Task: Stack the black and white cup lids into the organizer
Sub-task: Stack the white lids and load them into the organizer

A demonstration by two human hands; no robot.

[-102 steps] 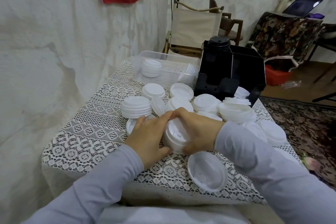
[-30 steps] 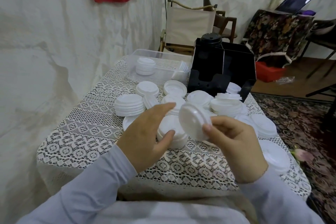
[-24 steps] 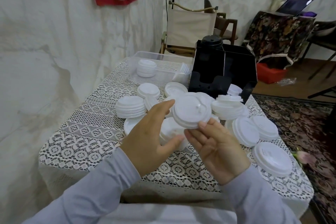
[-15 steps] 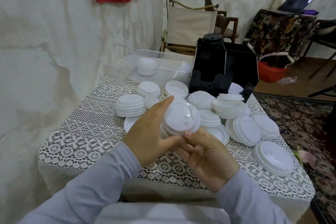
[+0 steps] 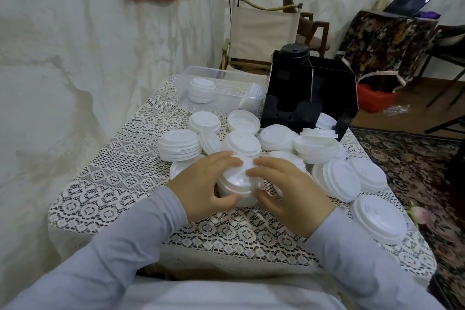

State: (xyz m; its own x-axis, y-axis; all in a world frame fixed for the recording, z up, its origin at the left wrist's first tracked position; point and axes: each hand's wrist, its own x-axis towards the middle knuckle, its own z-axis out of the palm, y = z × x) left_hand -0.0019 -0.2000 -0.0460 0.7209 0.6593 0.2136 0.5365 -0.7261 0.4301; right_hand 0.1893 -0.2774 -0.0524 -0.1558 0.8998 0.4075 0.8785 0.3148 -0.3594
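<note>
Lowered since half a second ago, the held stack of white lids is now sitting on the lace tablecloth instead of being carried above it. The left hand and right hand are cupping it from 9 and 3 o'clock — fingers curling over the top lid, thumbs pressing against the near side of the stack. Clock bearings are being taken from this stack. At 10 o'clock a taller pile of white lids is standing upright on the cloth. Loose white lids, several leaning on one another, are lying from 12 round to 4 o'clock. The black organizer is standing at 1 o'clock, well apart from both hands, with a column of black lids rising out of its left compartment. A clear plastic bin at 12 o'clock — just beside the organizer — is holding a few more white lids.
</note>
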